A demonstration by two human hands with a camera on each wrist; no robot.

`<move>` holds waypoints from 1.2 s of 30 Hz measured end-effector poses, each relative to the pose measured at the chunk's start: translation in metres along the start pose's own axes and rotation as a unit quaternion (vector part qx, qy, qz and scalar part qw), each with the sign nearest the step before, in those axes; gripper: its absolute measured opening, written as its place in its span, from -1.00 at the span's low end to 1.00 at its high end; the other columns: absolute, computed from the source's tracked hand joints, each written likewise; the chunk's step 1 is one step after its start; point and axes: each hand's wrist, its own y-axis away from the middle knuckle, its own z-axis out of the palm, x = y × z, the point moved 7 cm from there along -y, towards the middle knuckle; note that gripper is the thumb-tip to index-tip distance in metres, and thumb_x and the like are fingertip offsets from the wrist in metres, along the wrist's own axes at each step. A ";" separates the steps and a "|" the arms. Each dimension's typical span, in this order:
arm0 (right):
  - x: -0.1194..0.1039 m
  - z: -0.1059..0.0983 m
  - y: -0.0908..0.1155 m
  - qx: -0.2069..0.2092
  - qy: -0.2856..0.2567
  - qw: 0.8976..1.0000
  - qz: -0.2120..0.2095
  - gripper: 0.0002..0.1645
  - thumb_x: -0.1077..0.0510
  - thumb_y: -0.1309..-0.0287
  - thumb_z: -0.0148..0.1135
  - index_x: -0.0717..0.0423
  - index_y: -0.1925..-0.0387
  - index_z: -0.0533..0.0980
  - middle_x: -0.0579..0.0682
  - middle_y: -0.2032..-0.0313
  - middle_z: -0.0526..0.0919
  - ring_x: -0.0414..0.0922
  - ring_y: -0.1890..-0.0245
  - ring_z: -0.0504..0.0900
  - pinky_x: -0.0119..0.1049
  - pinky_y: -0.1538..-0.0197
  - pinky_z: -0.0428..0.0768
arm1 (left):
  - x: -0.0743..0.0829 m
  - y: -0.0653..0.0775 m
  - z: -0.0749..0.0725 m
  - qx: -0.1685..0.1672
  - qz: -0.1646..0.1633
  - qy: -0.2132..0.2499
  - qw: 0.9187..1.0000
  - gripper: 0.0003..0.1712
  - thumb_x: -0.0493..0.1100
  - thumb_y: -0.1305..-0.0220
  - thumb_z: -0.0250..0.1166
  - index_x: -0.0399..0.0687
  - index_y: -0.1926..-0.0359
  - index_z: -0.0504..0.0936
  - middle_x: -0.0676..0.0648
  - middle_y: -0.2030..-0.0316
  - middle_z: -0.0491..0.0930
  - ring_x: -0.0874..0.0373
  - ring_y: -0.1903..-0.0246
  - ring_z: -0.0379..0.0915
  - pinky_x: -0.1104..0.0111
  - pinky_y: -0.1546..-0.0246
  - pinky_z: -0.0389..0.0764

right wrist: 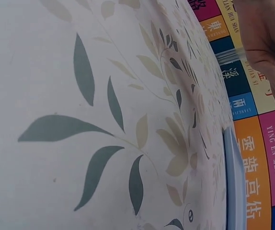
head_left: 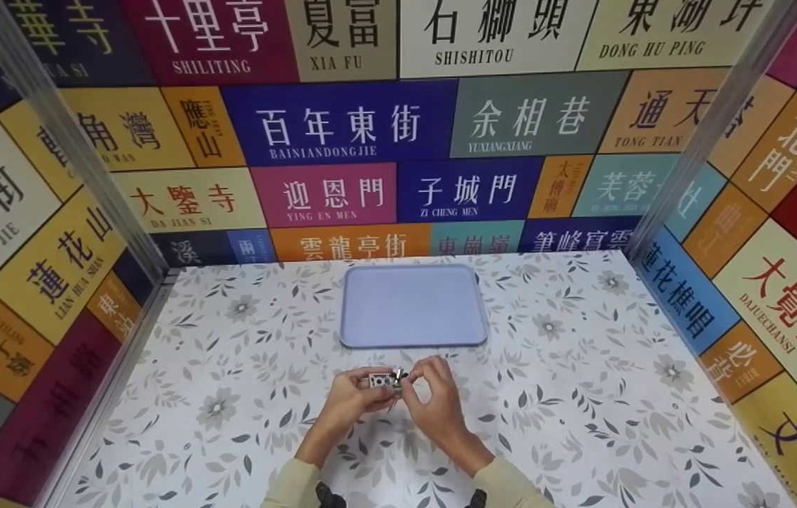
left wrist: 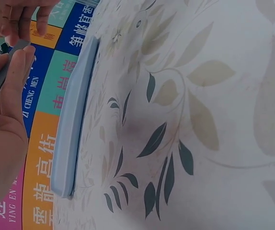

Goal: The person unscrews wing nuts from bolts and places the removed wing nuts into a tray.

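Note:
In front of my body, above the patterned table, my left hand (head_left: 348, 399) holds a small grey block (head_left: 379, 381) with dark round holes in its face. A shiny silver part (head_left: 399, 374) sticks up at the block's right end. There my right hand (head_left: 439, 396) has its thumb and forefinger pinched together on the small silver part. In the left wrist view the block (left wrist: 3, 72) appears edge-on as a grey bar between left thumb and fingers, the right hand (left wrist: 17, 17) at its far end. The right wrist view catches only the left hand (right wrist: 267, 45) in its upper corner.
A pale blue rectangular tray (head_left: 412, 307) lies on the table just beyond the hands. The table (head_left: 582, 416) has a white cover with printed leaves and flowers. Walls of coloured sign panels (head_left: 342, 120) rise at the back and both sides, with metal posts (head_left: 709, 127) at the corners.

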 end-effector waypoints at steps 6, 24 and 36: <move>0.001 0.001 0.001 0.006 0.023 1.000 0.005 -0.81 0.22 -0.05 0.43 0.03 0.39 0.52 -0.07 0.24 0.55 -0.15 0.15 0.51 -0.28 0.08 0.57 | 0.001 -0.001 -0.001 0.007 0.003 -0.011 1.000 -0.50 -0.41 -0.19 0.32 -0.52 -0.17 0.53 -0.24 0.17 0.74 0.12 0.24 0.74 0.34 0.11 0.82; 0.000 0.003 0.001 -0.013 0.021 1.000 0.001 -0.73 0.31 -0.04 0.36 0.09 0.16 0.59 -0.05 0.15 0.58 -0.14 0.07 0.53 -0.27 0.02 0.61 | 0.000 0.000 0.000 0.002 0.005 -0.011 1.000 -0.50 -0.44 -0.16 0.30 -0.53 -0.16 0.52 -0.31 0.16 0.74 0.12 0.28 0.75 0.34 0.13 0.82; 0.001 0.006 0.000 -0.027 -0.041 0.999 0.010 -0.79 0.35 -0.14 0.17 0.09 0.21 0.61 -0.04 0.17 0.60 -0.13 0.10 0.52 -0.34 0.09 0.59 | -0.002 0.002 0.001 -0.003 0.005 -0.011 1.000 -0.47 -0.43 -0.12 0.33 -0.51 -0.15 0.53 -0.34 0.13 0.73 0.05 0.25 0.77 0.38 0.16 0.82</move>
